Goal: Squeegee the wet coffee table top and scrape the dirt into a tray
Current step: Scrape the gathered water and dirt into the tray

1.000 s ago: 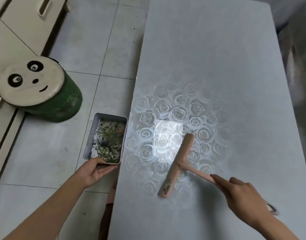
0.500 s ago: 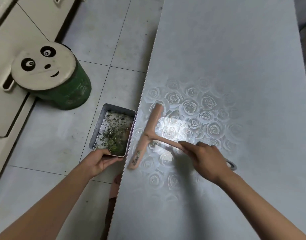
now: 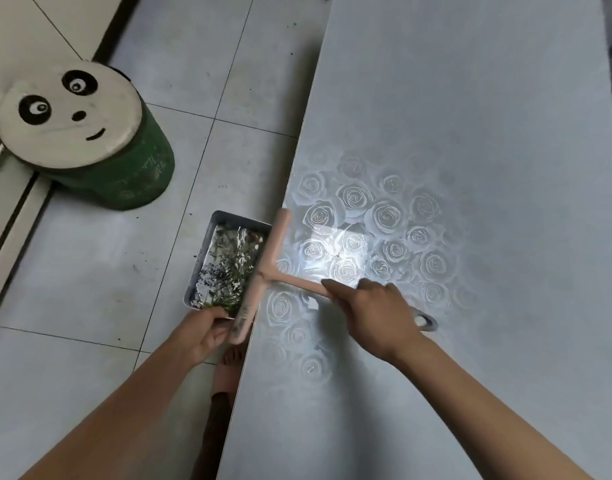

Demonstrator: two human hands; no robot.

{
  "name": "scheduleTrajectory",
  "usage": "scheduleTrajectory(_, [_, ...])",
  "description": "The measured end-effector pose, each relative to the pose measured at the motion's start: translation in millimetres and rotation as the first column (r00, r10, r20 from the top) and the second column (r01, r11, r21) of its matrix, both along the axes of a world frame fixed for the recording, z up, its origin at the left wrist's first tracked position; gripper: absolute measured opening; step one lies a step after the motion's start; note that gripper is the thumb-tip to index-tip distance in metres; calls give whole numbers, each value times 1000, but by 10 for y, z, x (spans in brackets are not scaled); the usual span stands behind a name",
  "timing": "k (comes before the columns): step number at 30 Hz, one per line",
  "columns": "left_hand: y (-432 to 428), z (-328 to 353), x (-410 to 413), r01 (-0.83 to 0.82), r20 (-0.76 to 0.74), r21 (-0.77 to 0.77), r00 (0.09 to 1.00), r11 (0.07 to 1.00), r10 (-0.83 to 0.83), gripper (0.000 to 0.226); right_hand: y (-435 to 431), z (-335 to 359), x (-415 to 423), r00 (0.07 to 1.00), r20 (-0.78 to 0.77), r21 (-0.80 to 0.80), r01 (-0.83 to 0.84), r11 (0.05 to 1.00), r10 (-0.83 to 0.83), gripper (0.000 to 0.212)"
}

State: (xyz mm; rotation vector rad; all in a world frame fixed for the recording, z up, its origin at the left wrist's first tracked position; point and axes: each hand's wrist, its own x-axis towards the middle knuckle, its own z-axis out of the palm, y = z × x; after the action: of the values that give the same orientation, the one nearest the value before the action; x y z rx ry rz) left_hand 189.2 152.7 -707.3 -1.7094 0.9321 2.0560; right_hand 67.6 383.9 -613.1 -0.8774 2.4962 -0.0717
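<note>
1. Right hand grips the handle of the pink T-shaped squeegee; its blade overhangs the left edge of the glossy, rose-patterned coffee table top.
2. Left hand holds the near rim of the rectangular metal tray, beneath the blade.

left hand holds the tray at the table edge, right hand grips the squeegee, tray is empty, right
The tray is not empty: the head view shows dark debris in it. The left hand holds it at the table edge; the right hand grips the squeegee.
</note>
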Motion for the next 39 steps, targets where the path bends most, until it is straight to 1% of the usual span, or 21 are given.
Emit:
scheduleTrajectory(2, [26,-6,0,-26,-17,36,999,999,27,15,-70,95,-22,1000,-15,-44,-17,999,17,45])
scheduleTrajectory(5, [24,-8,31,-50,-1,38,999,998,50,15,208,325,-65,1000,2,-101,22,995,-22,48])
scheduleTrajectory(7, [25,-5,77,-60,-5,46,998,997,60,18,569,440,-51,998,5,-47,63,997,-62,47])
scheduleTrajectory(9, [17,0,127,-68,-7,75,998,995,69,20,839,544,42,998,-13,53,68,996,-68,45])
scheduleTrajectory(11, [24,-4,172,-48,1,77,999,996,48,25,923,551,209,998,-14,159,55,986,-53,48])
scheduleTrajectory(12, [22,-6,190,-37,2,75,999,997,37,26,897,513,293,999,10,199,44,979,-47,51])
scheduleTrajectory(14, [38,-24,215,-22,8,65,1000,998,21,24,765,389,400,999,-9,167,52,985,-51,56])
scheduleTrajectory(16, [57,-35,232,-18,22,51,1000,999,17,16,538,233,410,998,-27,101,62,993,-60,54])
scheduleTrajectory(17, [67,-45,243,-18,30,41,999,999,17,15,440,150,408,997,-31,54,74,996,-73,52])
scheduleTrajectory(19, [74,-76,255,-16,38,17,999,1000,15,17,284,61,387,997,-31,12,72,997,-72,52])
scheduleTrajectory(21, [80,-99,283,-10,26,7,1000,1000,10,17,228,134,356,998,-42,-24,54,998,-55,51])
scheduleTrajectory(24, [87,-98,359,-30,0,32,1000,999,30,15,428,349,328,998,-18,-63,64,996,-65,46])
scheduleTrajectory(25, [96,-84,389,-41,-8,39,999,998,41,20,556,414,328,997,-20,-56,75,996,-77,46])
scheduleTrajectory(28, [135,-38,498,-68,-5,36,998,997,68,32,1021,578,375,994,1,43,106,993,-107,49])
scheduleTrajectory(31, [176,21,598,-56,2,31,998,998,56,34,1386,663,463,986,20,132,159,978,-163,46])
scheduleTrajectory(34, [193,62,683,-53,12,24,999,998,52,42,1382,577,600,992,36,211,107,972,-117,48])
scheduleTrajectory(35, [201,70,711,-48,14,19,999,999,48,43,1307,523,644,995,36,217,88,972,-98,49])
scheduleTrajectory(37, [215,59,767,-39,10,16,999,999,39,41,1104,382,721,998,10,162,59,985,-61,49])
scheduleTrajectory(39, [231,43,819,-57,-2,6,998,998,57,35,831,265,744,999,-33,114,-6,993,10,51])
